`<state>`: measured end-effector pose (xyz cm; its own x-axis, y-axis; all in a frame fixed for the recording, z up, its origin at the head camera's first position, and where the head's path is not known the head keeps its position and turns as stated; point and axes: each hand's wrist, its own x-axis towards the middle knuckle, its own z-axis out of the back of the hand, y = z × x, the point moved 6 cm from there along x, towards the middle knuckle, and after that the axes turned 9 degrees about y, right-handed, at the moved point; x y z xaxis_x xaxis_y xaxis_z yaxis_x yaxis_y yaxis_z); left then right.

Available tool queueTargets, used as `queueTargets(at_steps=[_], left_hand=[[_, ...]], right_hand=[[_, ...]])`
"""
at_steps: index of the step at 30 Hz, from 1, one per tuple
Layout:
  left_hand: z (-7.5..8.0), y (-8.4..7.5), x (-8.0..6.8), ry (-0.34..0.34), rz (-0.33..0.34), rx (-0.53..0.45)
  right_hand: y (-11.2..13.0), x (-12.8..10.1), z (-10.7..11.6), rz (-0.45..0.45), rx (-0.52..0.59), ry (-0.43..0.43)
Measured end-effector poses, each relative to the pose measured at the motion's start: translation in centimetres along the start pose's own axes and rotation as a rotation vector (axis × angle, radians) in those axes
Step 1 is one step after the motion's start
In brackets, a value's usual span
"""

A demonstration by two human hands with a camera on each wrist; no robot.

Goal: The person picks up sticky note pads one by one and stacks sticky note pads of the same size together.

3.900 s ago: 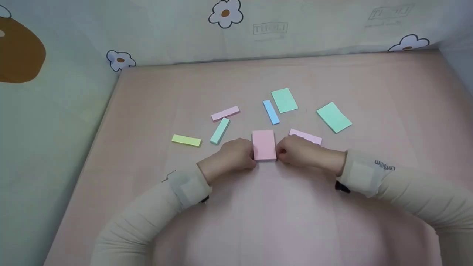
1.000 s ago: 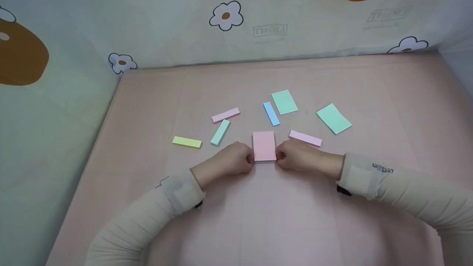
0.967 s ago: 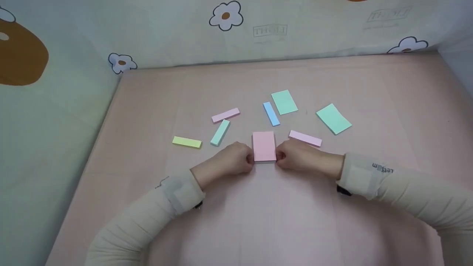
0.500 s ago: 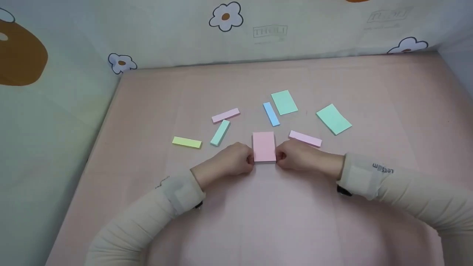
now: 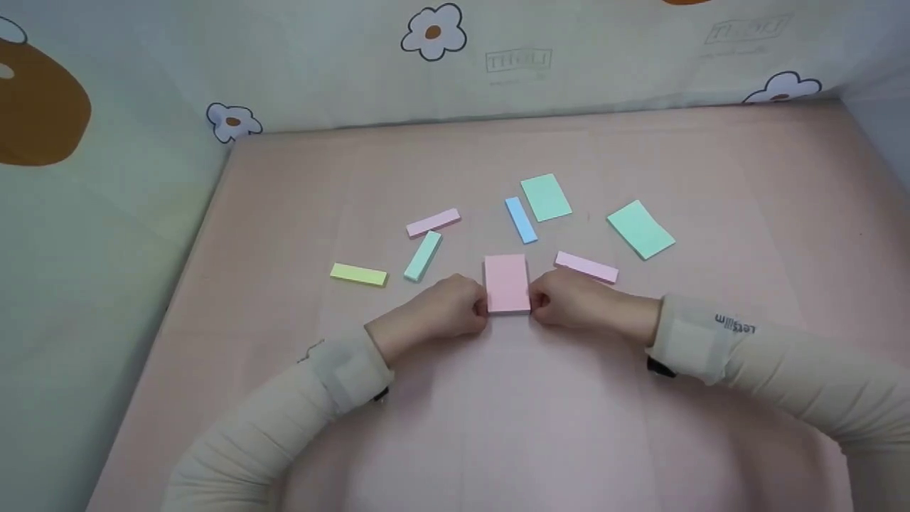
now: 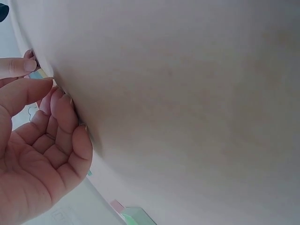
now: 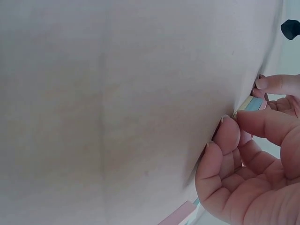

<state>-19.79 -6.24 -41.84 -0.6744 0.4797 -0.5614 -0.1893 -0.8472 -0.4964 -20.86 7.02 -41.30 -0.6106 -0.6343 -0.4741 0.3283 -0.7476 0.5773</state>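
A stack of sticky note pads (image 5: 507,284), pink on top, lies on the table between the two hands. My left hand (image 5: 458,306) holds its left side with curled fingers, and my right hand (image 5: 565,295) does the same at the right side. Thumb and fingertips meet at the stack's lower edge. From the right wrist, yellow, blue and pink layers of the stack (image 7: 253,104) show between the hands. Much of it is hidden behind the fingers in the left wrist view. A lilac sticky note strip (image 5: 586,267) lies just behind the right hand.
Behind the stack lie a blue strip (image 5: 521,220) and two green pads, one (image 5: 546,198) near the middle and one (image 5: 641,229) farther right. Pink (image 5: 434,222), mint (image 5: 423,256) and yellow (image 5: 359,274) strips lie to the left. A flower-patterned curtain (image 5: 320,64) borders the table.
Compared with about four seconds ago, the left hand's knuckles and wrist sit slightly lower and differently turned, and more of the lilac strip shows. Over the last second both hands and the stack stay still.
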Motion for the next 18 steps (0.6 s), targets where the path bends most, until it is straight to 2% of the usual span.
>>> queueTargets(at_steps=[6, 18], left_hand=[[0.07, -0.02, -0.09, -0.006, -0.008, -0.019], [0.00, 0.20, 0.16, -0.031, 0.016, -0.027]], right_hand=[[0.23, 0.04, -0.03, 0.031, -0.029, -0.006], [0.03, 0.14, -0.04, -0.016, 0.011, 0.008]])
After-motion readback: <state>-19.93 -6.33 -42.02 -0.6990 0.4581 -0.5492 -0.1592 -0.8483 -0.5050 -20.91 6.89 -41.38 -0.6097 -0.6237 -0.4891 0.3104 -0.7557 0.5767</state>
